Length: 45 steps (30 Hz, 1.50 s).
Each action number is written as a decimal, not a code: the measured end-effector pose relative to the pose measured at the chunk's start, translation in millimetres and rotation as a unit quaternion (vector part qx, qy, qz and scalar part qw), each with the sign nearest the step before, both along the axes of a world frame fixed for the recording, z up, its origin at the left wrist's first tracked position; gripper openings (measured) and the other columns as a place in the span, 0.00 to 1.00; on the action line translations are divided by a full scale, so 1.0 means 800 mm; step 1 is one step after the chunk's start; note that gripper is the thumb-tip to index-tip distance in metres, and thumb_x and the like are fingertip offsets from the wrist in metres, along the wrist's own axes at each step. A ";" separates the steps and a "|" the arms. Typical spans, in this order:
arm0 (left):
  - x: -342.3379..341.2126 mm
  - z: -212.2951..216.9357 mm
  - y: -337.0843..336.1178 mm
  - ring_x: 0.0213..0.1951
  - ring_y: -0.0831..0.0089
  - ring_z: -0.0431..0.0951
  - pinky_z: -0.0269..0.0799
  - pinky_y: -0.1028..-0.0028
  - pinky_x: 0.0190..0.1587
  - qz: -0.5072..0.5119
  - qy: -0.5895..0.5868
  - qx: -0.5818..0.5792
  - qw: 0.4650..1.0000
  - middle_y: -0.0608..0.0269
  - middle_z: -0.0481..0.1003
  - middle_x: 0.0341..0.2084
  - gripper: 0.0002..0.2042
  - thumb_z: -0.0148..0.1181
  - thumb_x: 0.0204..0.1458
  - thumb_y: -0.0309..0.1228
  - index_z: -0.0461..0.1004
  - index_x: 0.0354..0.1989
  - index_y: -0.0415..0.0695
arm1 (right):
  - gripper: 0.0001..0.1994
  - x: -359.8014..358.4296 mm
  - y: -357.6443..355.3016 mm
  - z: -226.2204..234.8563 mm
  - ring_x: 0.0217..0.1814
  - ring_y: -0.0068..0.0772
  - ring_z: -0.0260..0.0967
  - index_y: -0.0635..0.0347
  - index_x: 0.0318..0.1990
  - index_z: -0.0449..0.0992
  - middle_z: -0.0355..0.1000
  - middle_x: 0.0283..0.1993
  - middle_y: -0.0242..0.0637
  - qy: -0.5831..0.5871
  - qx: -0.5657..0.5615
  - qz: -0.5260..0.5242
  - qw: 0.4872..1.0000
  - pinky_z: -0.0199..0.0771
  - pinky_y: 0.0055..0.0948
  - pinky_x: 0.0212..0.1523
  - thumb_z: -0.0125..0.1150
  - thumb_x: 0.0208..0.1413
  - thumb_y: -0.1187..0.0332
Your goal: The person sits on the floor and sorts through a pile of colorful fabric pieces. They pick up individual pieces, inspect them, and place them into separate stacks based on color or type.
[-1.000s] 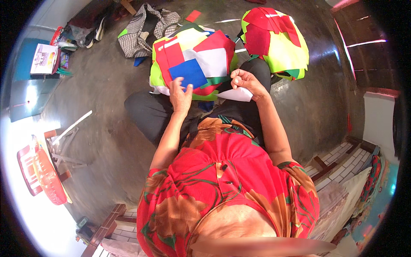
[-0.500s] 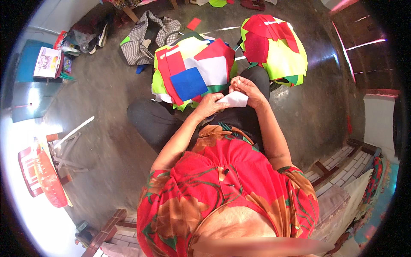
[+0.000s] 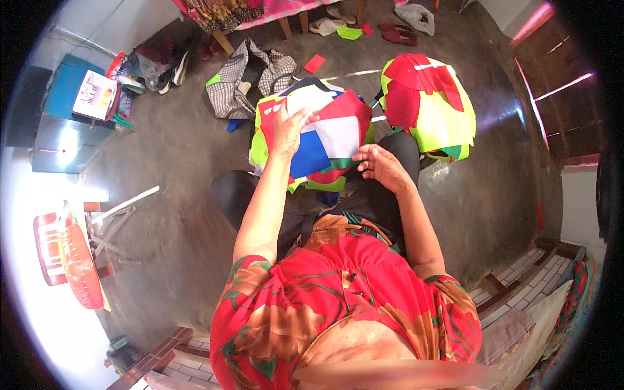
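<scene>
A heap of coloured cloth pieces in red, white, blue, green and lime yellow lies before my crossed legs. My left hand reaches over its left part, fingers apart, touching or just above a white cloth piece. A blue square piece lies beside its wrist. By the heap's right edge is my right hand, its fingers loosely bent and apart, with nothing seen in them. Whether its fingertips touch the cloth is hard to tell.
A second cloth heap in red and lime stands to the right, against my knee. Beyond the first heap lies a checked grey bag or cloth. A small red scrap and shoes are on the floor farther off.
The folded white piece has left both hands' grip over my lap. My left hand has moved forward over the heap, where more white now shows. My right hand has opened beside it.
</scene>
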<state>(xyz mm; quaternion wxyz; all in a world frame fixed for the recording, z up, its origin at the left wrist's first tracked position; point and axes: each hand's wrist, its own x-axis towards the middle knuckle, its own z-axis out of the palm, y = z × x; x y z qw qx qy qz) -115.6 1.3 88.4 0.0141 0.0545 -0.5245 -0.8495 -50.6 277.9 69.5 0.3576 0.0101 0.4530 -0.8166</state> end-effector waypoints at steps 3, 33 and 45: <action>-0.030 0.028 0.008 0.41 0.60 0.79 0.79 0.69 0.36 0.040 0.050 0.019 0.998 0.52 0.73 0.43 0.22 0.54 0.52 0.19 0.58 0.55 0.39 | 0.16 -0.001 0.002 0.002 0.41 0.27 0.71 0.53 0.50 0.68 0.73 0.46 0.35 0.000 -0.012 -0.001 1.000 0.72 0.29 0.42 0.50 0.62 0.54; 0.017 -0.078 0.008 0.34 0.72 0.78 0.74 0.78 0.27 0.040 -0.085 -0.127 0.987 0.54 0.72 0.44 0.24 0.58 0.48 0.24 0.66 0.55 0.31 | 0.16 0.000 0.001 0.002 0.41 0.24 0.70 0.54 0.50 0.69 0.73 0.43 0.29 0.001 -0.017 0.015 1.000 0.71 0.28 0.42 0.51 0.62 0.55; 0.056 -0.077 0.009 0.54 0.54 0.66 0.65 0.58 0.53 0.049 0.000 -0.650 0.758 0.49 0.63 0.55 0.24 0.66 0.42 0.29 0.70 0.50 0.42 | 0.15 0.000 0.001 -0.007 0.41 0.23 0.71 0.53 0.51 0.68 0.73 0.44 0.30 0.017 -0.023 0.021 0.999 0.72 0.27 0.41 0.50 0.63 0.56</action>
